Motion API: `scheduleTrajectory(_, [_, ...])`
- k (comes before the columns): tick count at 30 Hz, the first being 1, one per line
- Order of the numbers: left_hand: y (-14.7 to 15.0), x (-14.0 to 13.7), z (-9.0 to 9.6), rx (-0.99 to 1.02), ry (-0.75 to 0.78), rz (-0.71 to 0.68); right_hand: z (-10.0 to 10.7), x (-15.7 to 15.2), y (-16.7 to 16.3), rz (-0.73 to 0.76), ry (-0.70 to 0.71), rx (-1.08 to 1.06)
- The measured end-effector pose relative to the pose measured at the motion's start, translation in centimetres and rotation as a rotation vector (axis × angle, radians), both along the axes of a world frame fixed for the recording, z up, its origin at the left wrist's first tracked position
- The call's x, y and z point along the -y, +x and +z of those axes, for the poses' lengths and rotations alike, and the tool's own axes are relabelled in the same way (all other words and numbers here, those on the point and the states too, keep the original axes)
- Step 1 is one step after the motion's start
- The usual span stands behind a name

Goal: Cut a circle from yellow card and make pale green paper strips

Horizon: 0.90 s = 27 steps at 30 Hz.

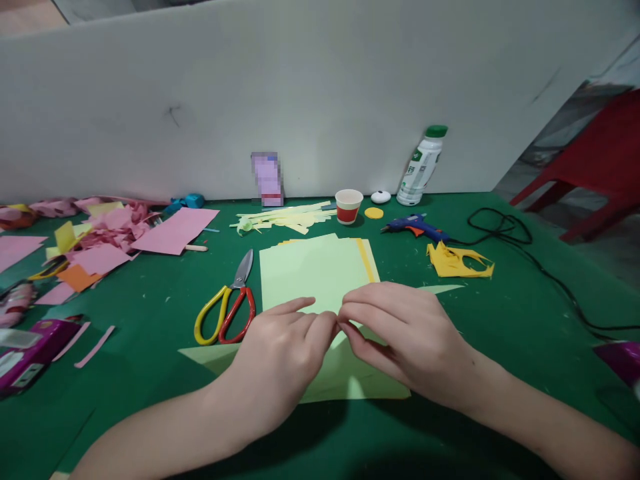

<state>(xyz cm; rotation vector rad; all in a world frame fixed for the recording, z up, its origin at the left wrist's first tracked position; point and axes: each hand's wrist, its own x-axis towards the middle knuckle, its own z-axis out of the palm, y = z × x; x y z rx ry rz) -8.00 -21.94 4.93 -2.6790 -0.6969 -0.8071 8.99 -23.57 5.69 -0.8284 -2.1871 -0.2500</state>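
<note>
My left hand [285, 357] and my right hand [405, 333] meet over a stack of pale green paper [310, 273]. Thumb and fingers of each are pinched together at the same spot, tip to tip. Whatever sits between them is hidden or too small to make out. From under the left wrist a pointed green paper piece [207, 357] sticks out, and another thin green paper tip [445, 289] shows beyond the right hand. Scissors [233, 310] with one yellow and one red handle lie left of the stack, blades pointing away.
Behind the stack are pale paper strips [290, 218], a paper cup [349, 207], a yellow disc [374, 213] and a white bottle [423, 167]. A blue glue gun [417, 227] with a black cord and yellow scrap [457, 261] lie right. Pink paper [177, 231] and a purple box [35, 353] lie left.
</note>
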Motion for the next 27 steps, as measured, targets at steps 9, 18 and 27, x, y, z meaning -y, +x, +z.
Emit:
scheduleTrajectory(9, [-0.5,-0.2,0.7,-0.012,-0.045,0.099,0.4,-2.4,2.7,-0.214,0.049,0.085])
scheduleTrajectory(18, [-1.0,-0.3,0.3,-0.062,-0.027,0.157,0.2,-5.1,8.4,-0.419,-0.061,0.026])
scheduleTrajectory(27, [-0.4,-0.9,0.3,-0.096,-0.137,0.078,1.2,-2.0,5.3,-0.16,-0.26,0.255])
